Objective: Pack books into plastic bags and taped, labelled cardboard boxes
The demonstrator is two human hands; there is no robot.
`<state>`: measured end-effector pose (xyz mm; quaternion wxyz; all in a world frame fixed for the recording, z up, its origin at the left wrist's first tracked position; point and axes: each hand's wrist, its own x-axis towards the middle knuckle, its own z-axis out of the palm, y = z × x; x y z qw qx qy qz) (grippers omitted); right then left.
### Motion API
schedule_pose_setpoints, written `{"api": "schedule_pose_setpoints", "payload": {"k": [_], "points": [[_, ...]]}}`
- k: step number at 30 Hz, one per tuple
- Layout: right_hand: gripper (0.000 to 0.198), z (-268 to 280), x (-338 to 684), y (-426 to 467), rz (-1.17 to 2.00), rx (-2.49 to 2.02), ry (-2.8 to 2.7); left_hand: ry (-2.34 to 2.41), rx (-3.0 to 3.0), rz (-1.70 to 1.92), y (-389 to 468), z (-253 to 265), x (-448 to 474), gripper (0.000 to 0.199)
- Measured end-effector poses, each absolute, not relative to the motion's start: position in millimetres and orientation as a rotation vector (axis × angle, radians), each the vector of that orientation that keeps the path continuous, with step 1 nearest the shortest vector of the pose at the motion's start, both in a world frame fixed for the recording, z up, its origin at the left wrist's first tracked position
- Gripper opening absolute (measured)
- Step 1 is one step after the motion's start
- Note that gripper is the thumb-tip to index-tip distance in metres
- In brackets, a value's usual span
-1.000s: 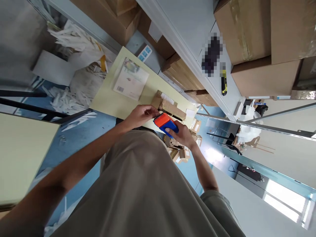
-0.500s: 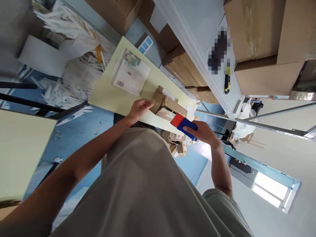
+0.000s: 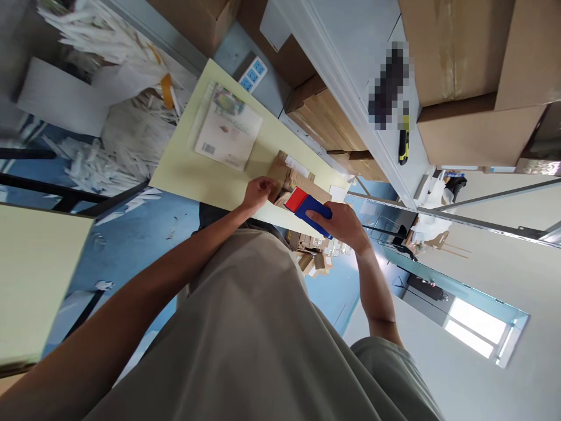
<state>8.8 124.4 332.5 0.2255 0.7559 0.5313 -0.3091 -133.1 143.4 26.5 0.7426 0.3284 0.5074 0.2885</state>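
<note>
A small brown cardboard box (image 3: 302, 182) lies opened on the pale yellow tabletop (image 3: 175, 155), with torn-looking flaps on the near side. My left hand (image 3: 258, 194) is at its left end, fingers curled closed against a flap; the fingertips are partly hidden. In my right hand (image 3: 344, 223) is a flat blue box with a red end (image 3: 309, 211), gripped between thumb and fingers. Its red end overlaps the near right part of the cardboard box in view; whether they touch I cannot tell.
A pale printed packet (image 3: 230, 130) lies left on the tabletop. Behind are a power strip (image 3: 253, 74), large cartons (image 3: 324, 114) and a grey shelf with a yellow-black cutter (image 3: 404, 140). White packing scraps (image 3: 131, 137) heap at left; cartons (image 3: 315, 260) sit beyond the table.
My right hand has brought the blue and red box leftward and slightly up, closer to the cardboard box. My left hand has shifted slightly right and stays at the cardboard box's left end.
</note>
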Motion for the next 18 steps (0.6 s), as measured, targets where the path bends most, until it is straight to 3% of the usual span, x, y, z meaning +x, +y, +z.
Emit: {"api": "schedule_pose_setpoints", "payload": {"k": [7,12,16,18], "points": [[0.059,337.6,0.8,132.8,-0.832,2.051,1.412,1.282,0.942,0.731,131.7,12.5,-120.2,0.016],[0.06,342.4,1.9,136.4,-0.843,2.01,1.388,1.249,1.018,0.738,134.9,-1.9,-137.8,0.072],[0.059,342.8,7.1,134.2,-0.799,1.985,1.397,0.931,1.384,0.734,149.8,23.9,-168.4,0.094],[0.062,342.7,6.9,133.7,-0.777,1.954,1.409,0.777,1.582,0.691,159.7,44.1,-176.0,0.092]]}}
